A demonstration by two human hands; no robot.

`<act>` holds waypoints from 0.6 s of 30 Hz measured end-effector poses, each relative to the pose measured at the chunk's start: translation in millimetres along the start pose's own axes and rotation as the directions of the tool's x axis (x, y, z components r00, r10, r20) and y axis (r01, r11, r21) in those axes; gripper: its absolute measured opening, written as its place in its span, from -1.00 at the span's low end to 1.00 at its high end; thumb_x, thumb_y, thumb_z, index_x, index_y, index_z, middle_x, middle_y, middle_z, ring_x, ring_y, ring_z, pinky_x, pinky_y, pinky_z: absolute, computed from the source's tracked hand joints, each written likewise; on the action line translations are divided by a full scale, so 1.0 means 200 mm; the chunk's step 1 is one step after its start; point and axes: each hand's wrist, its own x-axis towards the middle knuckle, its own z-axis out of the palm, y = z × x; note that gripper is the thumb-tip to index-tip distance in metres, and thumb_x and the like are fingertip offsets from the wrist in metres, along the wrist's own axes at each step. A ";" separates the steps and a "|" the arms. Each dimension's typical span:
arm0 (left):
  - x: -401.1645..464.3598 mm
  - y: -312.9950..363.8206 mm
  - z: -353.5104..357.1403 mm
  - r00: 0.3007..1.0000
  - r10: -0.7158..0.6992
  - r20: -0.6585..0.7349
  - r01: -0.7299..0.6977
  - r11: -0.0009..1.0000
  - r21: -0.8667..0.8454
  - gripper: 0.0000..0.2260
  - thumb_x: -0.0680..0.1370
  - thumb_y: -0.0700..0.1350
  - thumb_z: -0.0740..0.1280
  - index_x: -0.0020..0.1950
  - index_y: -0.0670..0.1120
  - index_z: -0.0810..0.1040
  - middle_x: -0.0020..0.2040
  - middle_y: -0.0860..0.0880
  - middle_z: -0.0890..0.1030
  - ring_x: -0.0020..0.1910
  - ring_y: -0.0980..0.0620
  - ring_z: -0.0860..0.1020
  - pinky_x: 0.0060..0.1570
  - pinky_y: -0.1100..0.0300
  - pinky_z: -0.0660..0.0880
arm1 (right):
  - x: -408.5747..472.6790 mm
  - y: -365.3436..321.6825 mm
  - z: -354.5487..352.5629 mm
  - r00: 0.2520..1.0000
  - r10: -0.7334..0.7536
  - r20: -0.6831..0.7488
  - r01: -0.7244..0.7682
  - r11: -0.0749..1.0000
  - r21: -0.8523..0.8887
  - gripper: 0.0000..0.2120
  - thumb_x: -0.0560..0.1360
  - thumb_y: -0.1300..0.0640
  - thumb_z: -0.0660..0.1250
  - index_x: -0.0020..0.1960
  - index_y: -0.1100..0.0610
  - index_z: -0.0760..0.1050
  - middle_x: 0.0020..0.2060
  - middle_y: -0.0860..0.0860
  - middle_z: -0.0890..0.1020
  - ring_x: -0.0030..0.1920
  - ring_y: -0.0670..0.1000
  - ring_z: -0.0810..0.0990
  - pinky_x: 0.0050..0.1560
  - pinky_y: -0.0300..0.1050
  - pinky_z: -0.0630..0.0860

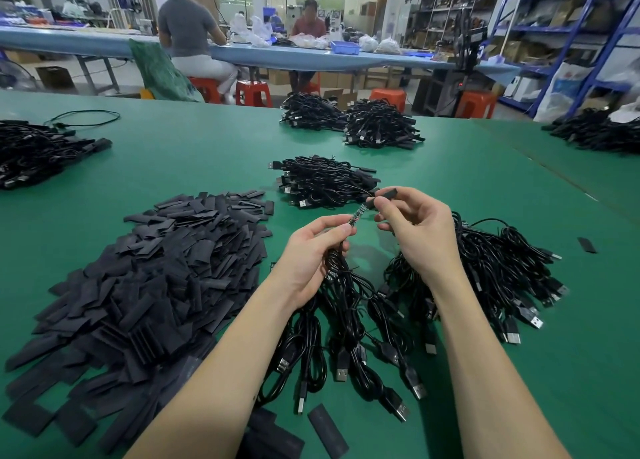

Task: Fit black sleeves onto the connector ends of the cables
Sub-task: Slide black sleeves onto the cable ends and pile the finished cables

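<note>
My left hand grips a black cable just below its small circuit-board connector end, which points up and to the right. My right hand pinches a black sleeve between thumb and fingers, its open mouth at the tip of the connector end. A bundle of black USB cables lies under both hands. A big heap of flat black sleeves covers the green table to the left.
Other cable piles lie ahead, at the far middle, far left and far right. A loose sleeve lies to the right. Two people sit at a blue bench behind.
</note>
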 end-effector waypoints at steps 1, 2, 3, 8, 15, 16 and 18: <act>0.00 0.00 0.00 1.000 0.001 0.001 -0.001 1.000 0.000 -0.87 0.55 -0.31 0.39 0.05 -0.16 0.65 -0.15 -0.06 0.69 -0.32 0.11 0.55 -0.25 0.29 0.53 | 0.00 0.00 0.00 1.000 0.000 0.009 0.000 1.000 -0.006 -0.92 0.58 0.22 0.42 0.05 0.20 0.66 -0.11 0.04 0.76 -0.16 -0.05 0.68 -0.12 -0.22 0.62; 0.00 0.00 0.00 1.000 0.001 0.003 -0.001 1.000 -0.003 -0.87 0.54 -0.31 0.39 0.06 -0.16 0.65 -0.15 -0.06 0.69 -0.32 0.11 0.55 -0.25 0.29 0.54 | 0.00 0.00 0.00 1.000 0.000 0.015 0.000 1.000 -0.008 -0.92 0.58 0.22 0.42 0.05 0.19 0.66 -0.11 0.04 0.76 -0.15 -0.05 0.68 -0.11 -0.21 0.62; 0.00 0.00 0.00 1.000 0.001 0.005 -0.001 1.000 -0.004 -0.87 0.54 -0.31 0.39 0.06 -0.17 0.65 -0.14 -0.06 0.69 -0.32 0.11 0.54 -0.25 0.29 0.54 | -0.01 0.00 0.00 1.000 0.001 0.019 -0.001 1.000 -0.004 -0.93 0.58 0.22 0.42 0.04 0.18 0.66 -0.10 0.04 0.76 -0.14 -0.05 0.68 -0.11 -0.21 0.62; 0.00 -0.01 -0.01 1.000 0.019 0.005 -0.019 1.000 0.003 -0.87 0.56 -0.34 0.36 0.04 -0.17 0.65 -0.16 -0.06 0.69 -0.32 0.11 0.53 -0.24 0.29 0.52 | 0.00 0.00 0.00 0.998 0.031 0.047 -0.033 0.999 0.040 -0.94 0.58 0.22 0.41 0.03 0.16 0.65 -0.09 0.07 0.76 -0.17 -0.02 0.66 -0.13 -0.20 0.62; 0.00 -0.01 -0.01 1.000 0.016 0.003 -0.016 1.000 0.004 -0.87 0.56 -0.35 0.36 0.03 -0.18 0.64 -0.17 -0.07 0.69 -0.32 0.11 0.53 -0.24 0.30 0.52 | -0.01 -0.01 -0.03 0.995 0.040 0.092 -0.041 0.999 0.008 -0.90 0.59 0.24 0.40 0.08 0.21 0.64 -0.08 0.02 0.76 -0.18 -0.03 0.66 -0.07 -0.15 0.67; 0.00 -0.01 -0.01 1.000 0.015 0.007 -0.015 1.000 0.007 -0.87 0.56 -0.35 0.36 0.03 -0.18 0.64 -0.17 -0.07 0.69 -0.32 0.11 0.53 -0.23 0.30 0.52 | -0.01 -0.01 -0.03 0.994 0.036 0.100 -0.035 0.999 -0.006 -0.89 0.59 0.24 0.40 0.09 0.20 0.64 -0.07 0.02 0.76 -0.18 -0.03 0.66 -0.06 -0.15 0.67; 0.00 -0.01 -0.01 1.000 0.014 0.025 -0.014 1.000 0.025 -0.87 0.56 -0.34 0.36 0.05 -0.17 0.64 -0.17 -0.06 0.69 -0.31 0.12 0.52 -0.21 0.30 0.51 | -0.01 -0.02 -0.04 0.993 0.028 0.117 -0.026 1.000 -0.017 -0.89 0.59 0.24 0.40 0.11 0.19 0.64 -0.05 0.01 0.76 -0.18 -0.01 0.66 -0.06 -0.15 0.67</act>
